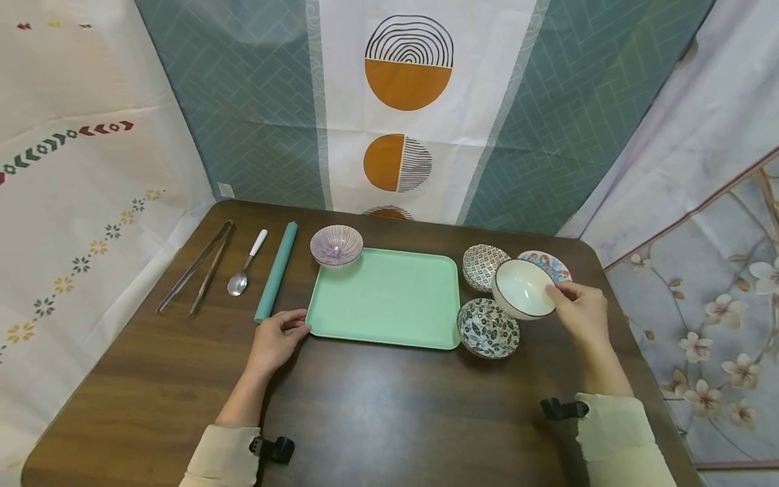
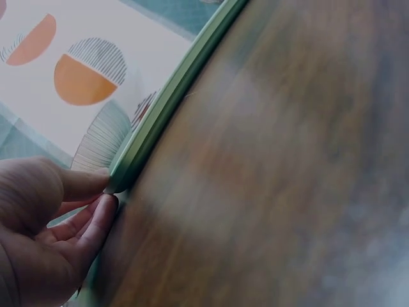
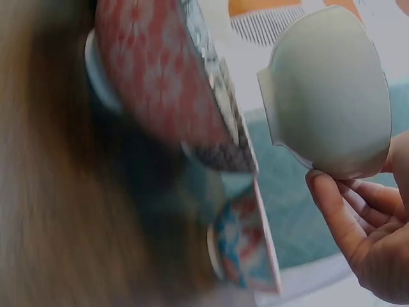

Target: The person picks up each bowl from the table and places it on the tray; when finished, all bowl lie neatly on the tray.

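My left hand (image 1: 276, 343) pinches the near left corner of a pale green tray (image 1: 386, 294); in the left wrist view, thumb and fingers meet at the tray's rim (image 2: 144, 144). My right hand (image 1: 583, 312) grips the right rim of a white bowl (image 1: 522, 287) with a dark edge, thumb and fingers on either side. The bowl is tilted and held above the other bowls, as the right wrist view shows. Below it are a leaf-patterned bowl (image 1: 489, 329), touching the tray's right side, a checked bowl (image 1: 483, 265) and a partly hidden red-and-blue bowl (image 1: 550, 264).
A purple striped bowl (image 1: 337, 245) overlaps the tray's far left corner. Left of the tray lie a green rod-like roll (image 1: 276, 270), a spoon (image 1: 239, 281) with a white handle, and metal tongs (image 1: 207, 260). Patterned curtains hang behind the brown table (image 1: 365, 412).
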`<control>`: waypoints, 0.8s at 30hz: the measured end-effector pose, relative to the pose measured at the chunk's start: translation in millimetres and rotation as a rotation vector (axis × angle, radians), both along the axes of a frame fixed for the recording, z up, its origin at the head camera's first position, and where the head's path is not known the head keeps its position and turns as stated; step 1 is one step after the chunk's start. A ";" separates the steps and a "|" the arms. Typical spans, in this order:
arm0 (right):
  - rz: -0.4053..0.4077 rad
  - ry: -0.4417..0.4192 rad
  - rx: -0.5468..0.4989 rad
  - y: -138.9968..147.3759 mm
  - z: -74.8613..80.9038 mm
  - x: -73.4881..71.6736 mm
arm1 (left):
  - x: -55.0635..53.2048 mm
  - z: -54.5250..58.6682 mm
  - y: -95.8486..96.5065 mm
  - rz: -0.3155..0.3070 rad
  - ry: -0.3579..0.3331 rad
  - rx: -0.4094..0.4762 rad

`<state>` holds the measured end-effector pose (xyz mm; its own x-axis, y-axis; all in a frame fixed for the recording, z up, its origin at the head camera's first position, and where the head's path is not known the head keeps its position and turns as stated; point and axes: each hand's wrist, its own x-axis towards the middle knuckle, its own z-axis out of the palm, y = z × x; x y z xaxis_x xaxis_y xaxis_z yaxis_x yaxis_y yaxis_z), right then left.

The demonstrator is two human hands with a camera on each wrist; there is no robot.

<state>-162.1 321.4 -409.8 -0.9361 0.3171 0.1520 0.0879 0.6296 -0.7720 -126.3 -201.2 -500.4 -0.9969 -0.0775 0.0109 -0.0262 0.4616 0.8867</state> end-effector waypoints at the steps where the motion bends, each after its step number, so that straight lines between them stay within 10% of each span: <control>1: 0.016 0.008 -0.023 -5.8 0.5 -2.6 | 0.3 0.2 0.5 0.006 0.004 -0.004; 24: 0.271 -0.070 -0.165 -137.1 -6.4 -50.6 | 0.1 -4.2 -1.2 0.020 -0.012 0.027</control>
<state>-212.8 184.3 -416.1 -0.9962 0.0699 0.0512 -0.0091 0.5040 -0.8637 -126.2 -202.4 -504.6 -0.9952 -0.0976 -0.0037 -0.0462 0.4371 0.8982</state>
